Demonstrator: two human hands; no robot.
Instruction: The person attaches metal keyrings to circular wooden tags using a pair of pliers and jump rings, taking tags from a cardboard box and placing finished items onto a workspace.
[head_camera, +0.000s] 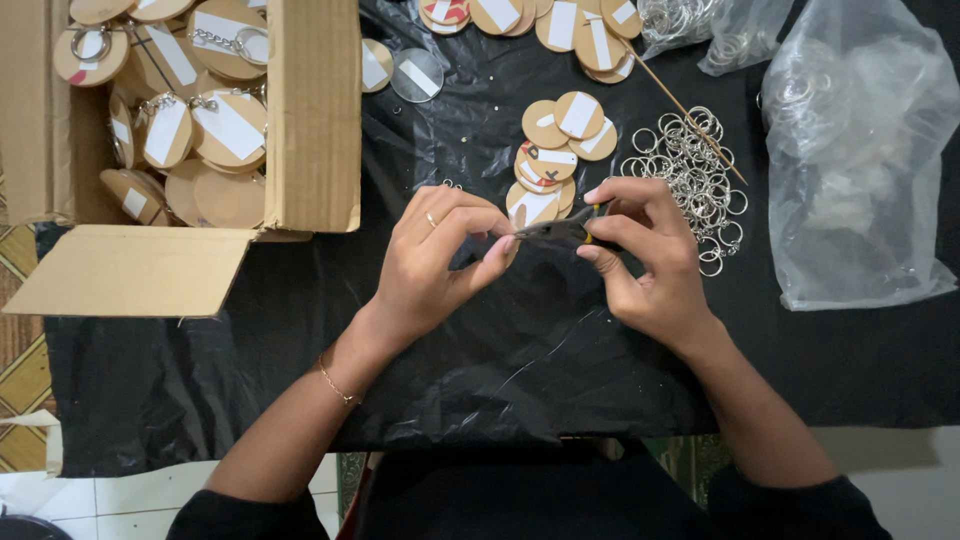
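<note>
While the left hand (440, 250) pinches their tip, the right hand (645, 250) grips small dark pliers (555, 233) with fingers clamped

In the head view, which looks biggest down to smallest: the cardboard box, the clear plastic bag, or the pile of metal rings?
1. Cardboard box
2. Plastic bag, nearly as large
3. Ring pile

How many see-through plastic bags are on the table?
2. A big clear plastic bag lies at the right on the black sheet; a smaller clear plastic bag of metal rings lies at the top edge. More may be out of view.
</note>
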